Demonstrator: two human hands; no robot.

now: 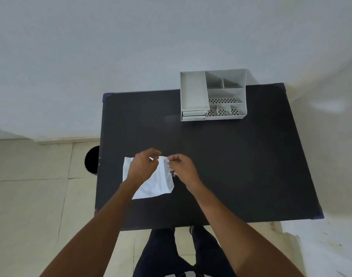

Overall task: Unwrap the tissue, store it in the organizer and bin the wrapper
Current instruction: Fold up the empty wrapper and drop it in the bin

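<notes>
- Tissue pack lies flat on the black table, near the front-left corner, right under both hands — a handy spot, close to the body, where both hands can work on it.
- Left hand sits over the top of the pack, fingers curled and pinched on the white wrapper at its far edge; I read that as the anchoring grip.
- Right hand comes in from the other side, fingertips closed on the same edge of wrapper, just beside the left hand's pinch — two grips close together, the way you would tear or peel a seal apart.
- Whether the wrapper is open yet, I cannot tell; the hands cover that spot. The unwrapping looks to be just starting.
- Organizer waits at the far edge of the table, well apart from the pack, its open compartments facing up, ready to take the tissue.
- Bin stands on the floor just beside the table's left edge, near the pack — a short drop for the wrapper later.
- Count: one tissue pack, one organizer, one bin, one table, two hands, both busy.
- In the organizer I count one long tray on the left, several smaller compartments on the right, and two shallow drawers at the front-left.
</notes>
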